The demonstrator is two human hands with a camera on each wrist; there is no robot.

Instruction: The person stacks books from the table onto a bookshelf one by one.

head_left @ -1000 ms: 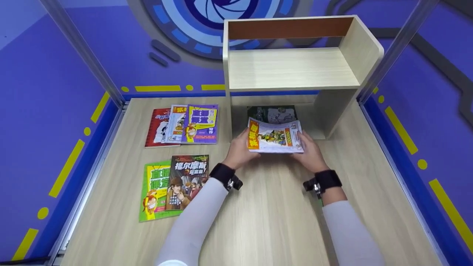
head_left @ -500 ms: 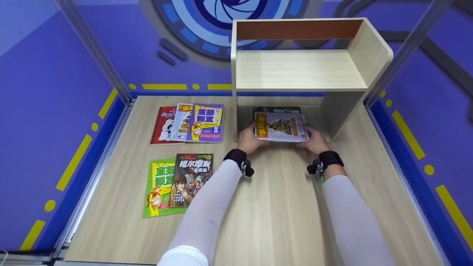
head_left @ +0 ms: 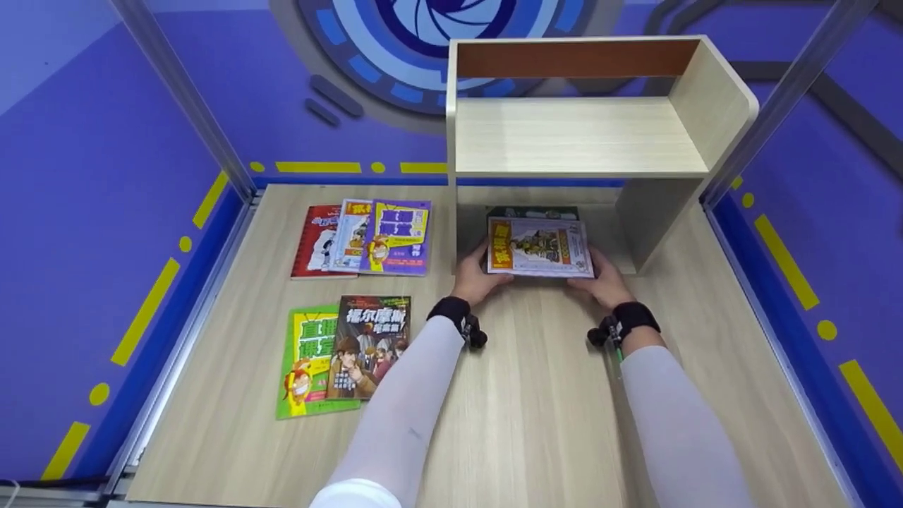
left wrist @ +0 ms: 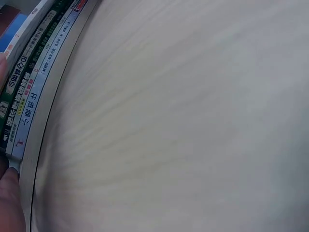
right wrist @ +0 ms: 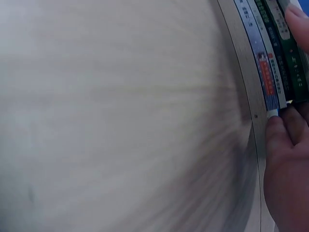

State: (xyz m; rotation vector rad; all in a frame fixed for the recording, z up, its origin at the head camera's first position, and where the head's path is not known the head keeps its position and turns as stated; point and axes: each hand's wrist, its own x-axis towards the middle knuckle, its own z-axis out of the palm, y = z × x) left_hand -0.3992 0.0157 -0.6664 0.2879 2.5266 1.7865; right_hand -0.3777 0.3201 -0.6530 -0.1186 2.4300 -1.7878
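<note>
In the head view a comic book (head_left: 543, 247) with a white cover and an orange-yellow strip lies face up at the front of the bookshelf's lower compartment. My left hand (head_left: 478, 276) holds its left end and my right hand (head_left: 603, 281) its right end. Under it, both wrist views show a stack of several books, their spines facing out, among them a green book (left wrist: 26, 58) and a light-blue book (left wrist: 41, 82). A thumb and fingertips of the right hand (right wrist: 289, 159) show beside the stack's end. Only a little of the left hand (left wrist: 10, 193) appears in the left wrist view.
The wooden bookshelf (head_left: 578, 134) stands at the back right of the table (head_left: 536, 395). Left of it lie overlapping red (head_left: 314, 247), white and purple books (head_left: 402, 247). Nearer, a dark detective book (head_left: 370, 346) overlaps a green-and-yellow book (head_left: 303, 402).
Both hands have carried the comic book forward into the lower compartment, over the dark green book. It now lies flatter. Between the last two frames it moves little.
</note>
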